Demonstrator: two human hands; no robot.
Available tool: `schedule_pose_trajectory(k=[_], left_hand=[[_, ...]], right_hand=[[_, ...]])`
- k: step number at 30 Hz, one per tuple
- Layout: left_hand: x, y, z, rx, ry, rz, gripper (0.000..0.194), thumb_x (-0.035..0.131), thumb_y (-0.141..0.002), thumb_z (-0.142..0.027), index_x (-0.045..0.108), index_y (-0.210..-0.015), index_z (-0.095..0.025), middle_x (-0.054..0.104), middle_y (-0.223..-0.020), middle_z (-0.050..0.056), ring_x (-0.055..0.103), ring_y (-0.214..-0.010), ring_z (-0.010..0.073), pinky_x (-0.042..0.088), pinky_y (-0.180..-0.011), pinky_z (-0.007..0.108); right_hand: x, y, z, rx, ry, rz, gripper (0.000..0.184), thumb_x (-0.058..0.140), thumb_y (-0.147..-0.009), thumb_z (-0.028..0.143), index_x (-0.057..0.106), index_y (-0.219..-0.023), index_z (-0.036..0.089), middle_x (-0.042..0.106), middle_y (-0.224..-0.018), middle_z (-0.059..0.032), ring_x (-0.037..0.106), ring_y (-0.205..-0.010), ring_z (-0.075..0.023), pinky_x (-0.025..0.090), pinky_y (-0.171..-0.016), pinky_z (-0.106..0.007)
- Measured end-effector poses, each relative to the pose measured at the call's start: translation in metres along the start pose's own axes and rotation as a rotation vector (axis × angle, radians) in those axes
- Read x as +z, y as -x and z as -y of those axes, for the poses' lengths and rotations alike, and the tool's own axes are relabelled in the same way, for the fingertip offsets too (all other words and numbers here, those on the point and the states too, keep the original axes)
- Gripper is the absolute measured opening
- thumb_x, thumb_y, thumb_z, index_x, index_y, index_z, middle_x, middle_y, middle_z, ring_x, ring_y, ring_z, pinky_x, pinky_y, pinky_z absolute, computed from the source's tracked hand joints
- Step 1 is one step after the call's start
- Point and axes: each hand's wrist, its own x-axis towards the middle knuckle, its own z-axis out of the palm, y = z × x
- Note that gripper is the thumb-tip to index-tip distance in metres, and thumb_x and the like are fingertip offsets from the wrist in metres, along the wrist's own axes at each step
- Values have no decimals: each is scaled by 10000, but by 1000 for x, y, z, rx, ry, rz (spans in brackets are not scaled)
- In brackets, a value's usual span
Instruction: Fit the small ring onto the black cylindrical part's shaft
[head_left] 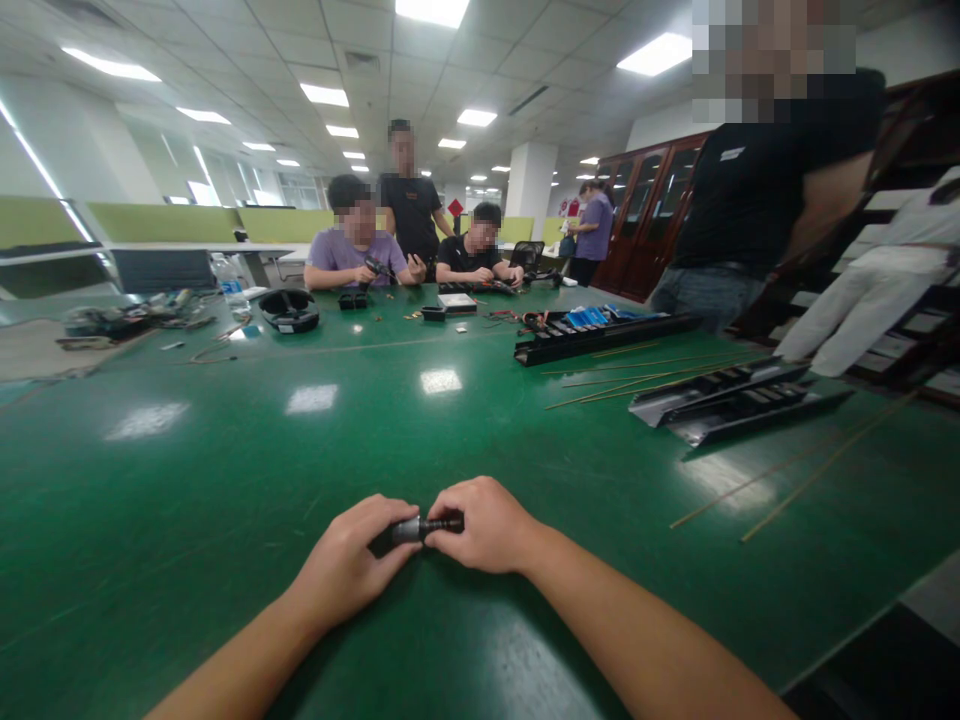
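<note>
A small dark cylindrical part with a silver-grey band [407,530] lies between my two hands, just above or on the green table [247,480]; I cannot tell whether it touches the surface. Thumb and fingers of my left hand [352,555] are closed around its thicker body. My right hand [484,525] pinches the thinner, ridged dark end [444,524] on the other side. The two pieces sit in one line, and the fingers partly cover both. What kind of part it is cannot be made out.
Black metal channels [735,400] and long thin rods [817,480] lie at the right. Farther back is a channel with blue pieces [600,318]. A black ring-shaped case [289,311] and a bottle [225,275] stand far left. Several people are around the table's far side and right.
</note>
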Motion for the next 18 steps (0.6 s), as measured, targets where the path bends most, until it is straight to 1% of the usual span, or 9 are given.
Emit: schedule_pose_trajectory(k=[8, 18], left_hand=[[0, 1, 0, 25, -14, 4, 228, 643, -872, -235, 614, -1098, -222, 680, -1007, 55, 645, -916, 177, 534, -820, 290], [-3, 0, 0, 8, -15, 4, 238, 642, -874, -241, 609, -1110, -228, 681, -1012, 55, 649, -922, 180, 537, -832, 303]], right_hand=[[0, 0, 0, -8, 21, 14, 169, 670, -801, 339, 731, -901, 218, 739, -819, -19, 663, -743, -165, 440, -679, -252], [-7, 1, 0, 6, 54, 29, 162, 674, -805, 350, 730, -886, 222, 727, -790, -13, 649, -721, -163, 430, -669, -252]])
